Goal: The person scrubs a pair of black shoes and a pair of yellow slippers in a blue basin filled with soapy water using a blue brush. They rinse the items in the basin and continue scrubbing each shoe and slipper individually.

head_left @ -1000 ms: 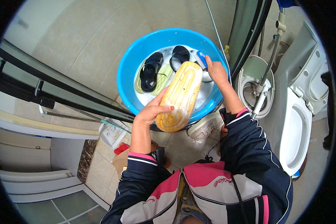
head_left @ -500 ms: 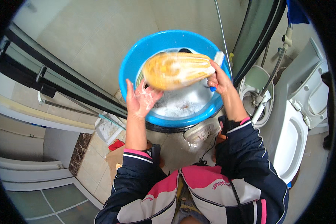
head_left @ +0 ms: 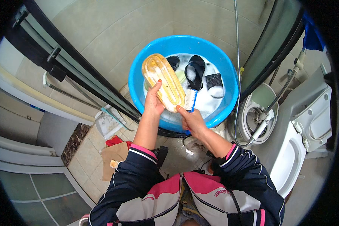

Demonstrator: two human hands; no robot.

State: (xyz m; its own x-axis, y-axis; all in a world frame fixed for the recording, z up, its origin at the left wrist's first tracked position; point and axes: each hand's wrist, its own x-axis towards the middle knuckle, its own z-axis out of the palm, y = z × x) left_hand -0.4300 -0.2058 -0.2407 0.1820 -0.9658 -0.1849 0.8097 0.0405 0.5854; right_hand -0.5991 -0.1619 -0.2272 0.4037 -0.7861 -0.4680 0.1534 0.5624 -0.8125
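A slipper (head_left: pixel 164 83) with a yellowed, grooved sole faces me, tilted over the near left part of the blue basin (head_left: pixel 136 60). My left hand (head_left: pixel 154 100) is closed around its left edge, thumb on the sole. My right hand (head_left: pixel 192 120) grips a scrubbing brush (head_left: pixel 192 98) with a blue body and white bristles. The right thumb touches the slipper's lower end, and the bristles stand just beside the sole. In the basin's sudsy water lie a black strapped sandal (head_left: pixel 195 71), a black textured slipper (head_left: pixel 214 84) and another black shoe (head_left: pixel 173 62) partly hidden behind the yellow sole.
Glass shower doors with dark frames (head_left: pixel 90 81) flank the basin. A metal shower hose (head_left: pixel 237 45) hangs at its right. Further right are a pale green bucket-like container (head_left: pixel 265 94) and a white toilet (head_left: pixel 290 150). At left sit a dustpan (head_left: pixel 106 122) and flattened cardboard (head_left: pixel 113 158).
The slipper has swung from lying across the basin to a more upright tilt on the left. My left hand has closed on it; my right hand has moved left and nearer, with the brush.
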